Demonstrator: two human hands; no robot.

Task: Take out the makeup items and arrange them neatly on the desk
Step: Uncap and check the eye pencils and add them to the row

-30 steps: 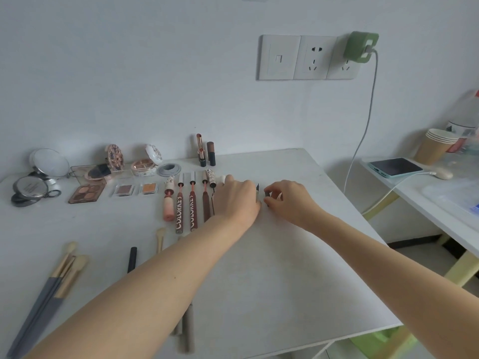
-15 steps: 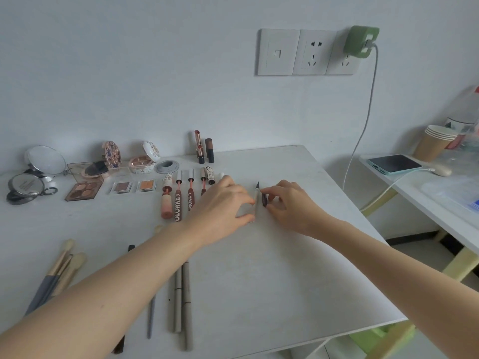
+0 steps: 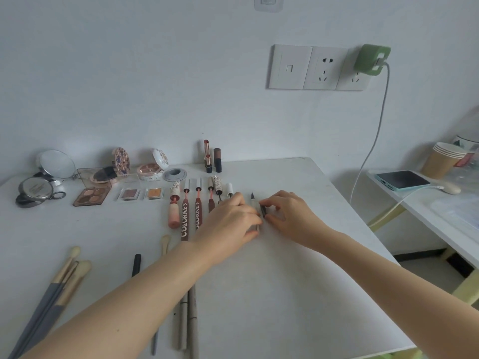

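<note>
Here both hands (image 3: 233, 216) pinch eyeliner (image 3: 253, 203).

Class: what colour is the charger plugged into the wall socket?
Green; the charger shows clearly in the head view.

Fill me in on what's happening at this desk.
A person is laying makeup out in rows on the desk. The left hand steadies a pale liner pen lying at the row's right end, while the right hand pinches its dark cap beside it. Lip glosses, palettes and brushes are already lined up.
</note>
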